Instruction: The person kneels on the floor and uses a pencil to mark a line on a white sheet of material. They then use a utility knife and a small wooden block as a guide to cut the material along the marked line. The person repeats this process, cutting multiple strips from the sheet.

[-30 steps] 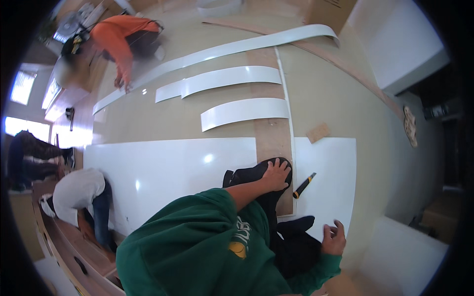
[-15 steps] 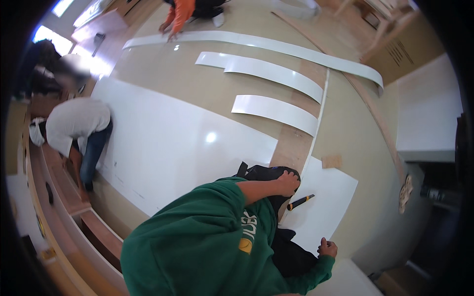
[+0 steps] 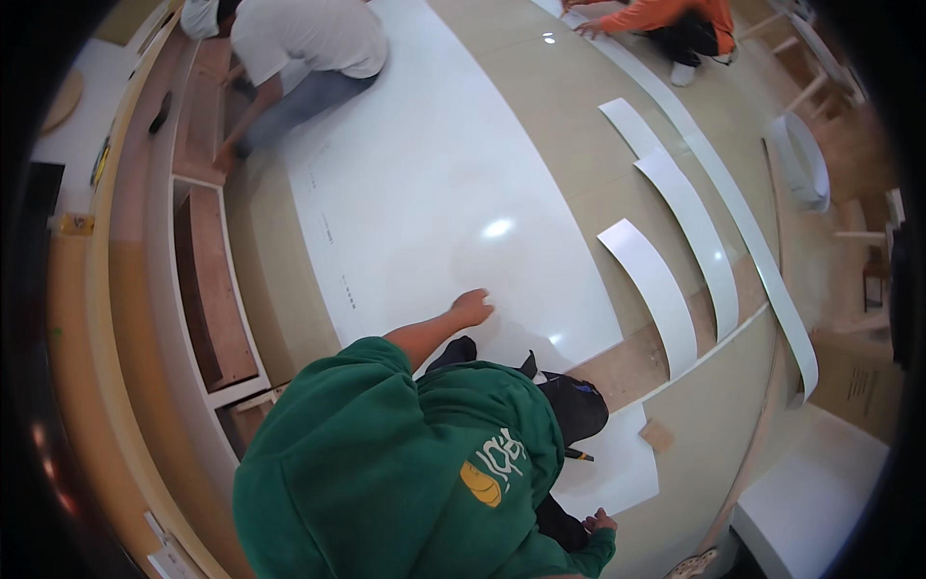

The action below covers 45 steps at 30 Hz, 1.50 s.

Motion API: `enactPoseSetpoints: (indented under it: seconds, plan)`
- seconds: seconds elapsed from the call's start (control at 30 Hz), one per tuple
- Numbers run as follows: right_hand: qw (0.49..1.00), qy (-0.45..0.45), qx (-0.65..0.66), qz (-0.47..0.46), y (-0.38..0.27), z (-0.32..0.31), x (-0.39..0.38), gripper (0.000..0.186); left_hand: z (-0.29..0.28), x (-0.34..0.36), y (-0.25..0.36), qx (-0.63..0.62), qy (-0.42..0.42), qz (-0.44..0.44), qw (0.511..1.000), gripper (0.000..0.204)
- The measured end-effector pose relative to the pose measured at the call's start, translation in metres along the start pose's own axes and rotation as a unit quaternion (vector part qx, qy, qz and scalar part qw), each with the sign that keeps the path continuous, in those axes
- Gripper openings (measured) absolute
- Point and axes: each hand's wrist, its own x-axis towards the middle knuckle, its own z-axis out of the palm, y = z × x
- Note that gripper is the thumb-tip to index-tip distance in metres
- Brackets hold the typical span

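My left hand (image 3: 473, 307) reaches out over a large white sheet (image 3: 424, 164) on the floor. Its fingers are apart and hold nothing visible; I cannot tell if they touch the surface. Low in the picture, beside my dark-clad leg, my right hand (image 3: 600, 521) has its fingers curled in, and whatever they may hold is hidden. Close to it lies a smaller white sheet (image 3: 627, 487). A black-and-yellow utility knife (image 3: 580, 454) rests there, partly covered by my body.
Curved white strips (image 3: 656, 289) lie at right, beside a long white strip (image 3: 719, 169). A small brown square (image 3: 658, 434) sits by the smaller sheet. One person (image 3: 309, 43) bends over a wooden frame (image 3: 217, 280); another in orange (image 3: 666, 19) crouches at the far end.
My left hand has left the black rounded shape by my legs and moved over the large sheet. The view has turned left, shifting the strips rightward. The knife is now more covered.
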Motion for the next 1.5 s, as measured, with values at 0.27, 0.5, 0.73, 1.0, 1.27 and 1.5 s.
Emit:
enactPoseSetpoints:
  seconds: [0.27,0.5,0.73,1.0,1.27,1.5]
  plan:
    - [0.998,-0.059,-0.026,-0.006,-0.026,-0.009,0.025,0.059,0.027,-0.128,-0.140,0.000,-0.194,-0.230,0.954,0.079]
    - [0.999,-0.004,0.046,-0.022,-0.018,-0.036,0.074,0.056,0.020,-0.101,-0.037,-0.212,-0.336,-0.325,0.858,0.075]
    - [1.000,-0.025,-0.001,-0.014,-0.049,0.006,0.055,0.054,0.019,-0.085,-0.053,0.107,-0.219,-0.106,0.964,0.061]
    - [0.999,-0.030,-0.009,-0.033,-0.062,0.016,0.051,0.051,0.001,-0.100,-0.019,0.098,-0.240,-0.106,0.960,0.051]
    - [0.999,-0.015,-0.009,-0.030,-0.048,-0.005,0.038,0.049,0.011,-0.067,-0.015,0.135,-0.293,-0.103,0.941,0.054]
    - [0.988,0.079,0.049,-0.122,-0.054,0.002,-0.025,0.043,-0.007,-0.017,0.102,0.125,-0.125,0.137,0.975,0.042]
